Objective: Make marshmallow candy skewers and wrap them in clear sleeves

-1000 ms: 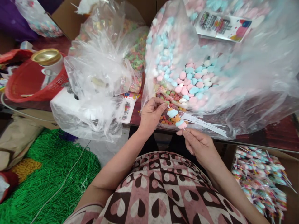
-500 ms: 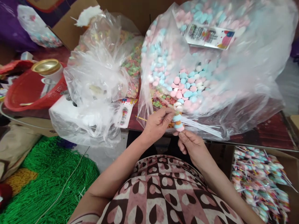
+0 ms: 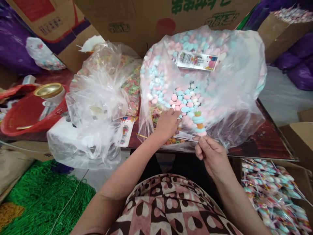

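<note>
My right hand (image 3: pixel 212 152) pinches the lower end of a candy skewer (image 3: pixel 199 120), held upright above the table's front edge. On it are stacked a pink and several blue marshmallow pieces, an orange ring and a green ring on top. My left hand (image 3: pixel 168 124) reaches into the mouth of the big clear bag (image 3: pixel 234 85), its fingers apart at the loose pink, blue and white marshmallows (image 3: pixel 187 101); the fingertips are partly hidden among them. Below its wrist lie white sticks (image 3: pixel 187 135) and loose ring candies (image 3: pixel 174 141).
A clear bag of ring candies (image 3: pixel 133 81) and crumpled plastic (image 3: pixel 90 111) stand to the left, beside a red basket (image 3: pixel 22 114). At lower right, a carton holds wrapped candy skewers (image 3: pixel 276 192). Green cord (image 3: pixel 44 199) heaps at lower left. A large carton (image 3: pixel 151 26) stands behind.
My left hand has let go of the skewer's top and moved to the marshmallows. My right hand has carried the skewer a little to the right. The view has tilted up.
</note>
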Motion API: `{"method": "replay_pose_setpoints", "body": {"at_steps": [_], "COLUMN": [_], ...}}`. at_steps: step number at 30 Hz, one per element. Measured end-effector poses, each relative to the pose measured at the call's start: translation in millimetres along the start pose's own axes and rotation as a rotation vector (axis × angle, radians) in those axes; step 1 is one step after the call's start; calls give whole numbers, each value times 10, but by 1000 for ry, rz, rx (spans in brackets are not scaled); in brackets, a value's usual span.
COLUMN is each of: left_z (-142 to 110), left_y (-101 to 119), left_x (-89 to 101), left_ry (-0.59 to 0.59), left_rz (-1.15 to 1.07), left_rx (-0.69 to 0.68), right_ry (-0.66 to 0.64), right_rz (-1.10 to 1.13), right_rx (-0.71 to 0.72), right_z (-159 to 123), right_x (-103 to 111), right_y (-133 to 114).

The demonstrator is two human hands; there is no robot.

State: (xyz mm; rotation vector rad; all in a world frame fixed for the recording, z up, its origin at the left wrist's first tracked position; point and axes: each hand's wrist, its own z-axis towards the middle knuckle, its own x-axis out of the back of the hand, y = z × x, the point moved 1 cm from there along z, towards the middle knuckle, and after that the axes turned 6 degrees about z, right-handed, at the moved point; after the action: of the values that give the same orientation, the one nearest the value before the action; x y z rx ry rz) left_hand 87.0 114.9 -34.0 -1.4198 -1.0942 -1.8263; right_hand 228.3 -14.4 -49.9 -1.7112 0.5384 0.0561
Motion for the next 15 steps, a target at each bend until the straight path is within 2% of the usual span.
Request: {"method": "replay_pose_setpoints", "body": {"at_steps": [2,5,8,10,12,13,15], "left_z": [12,-10,-102,-198,-302,-352,-439], "left_y": [-20,-87,-110,-69,-4,25,58], "left_x": [8,37,77,94,109,122,161], "left_ry": [-1,65,149,122,60,62,146], "left_rz": [-23,-205,-578,-895,-1121,-1152,-1045], "left_rx": [6,75,165,180,157,138,76], "right_ry": [-16,2,86,123,94,60,-8], "right_rz": [5,30,67,71,60,54,53], "right_rx": [-10,2,6,24,50,53,28], "right_z": [1,32,117,192,258,282,307], "right_x": [6,0,-57,-129,-219,-265,-345], "right_y": [40,44,-18,-74,-117,-127,-120]}}
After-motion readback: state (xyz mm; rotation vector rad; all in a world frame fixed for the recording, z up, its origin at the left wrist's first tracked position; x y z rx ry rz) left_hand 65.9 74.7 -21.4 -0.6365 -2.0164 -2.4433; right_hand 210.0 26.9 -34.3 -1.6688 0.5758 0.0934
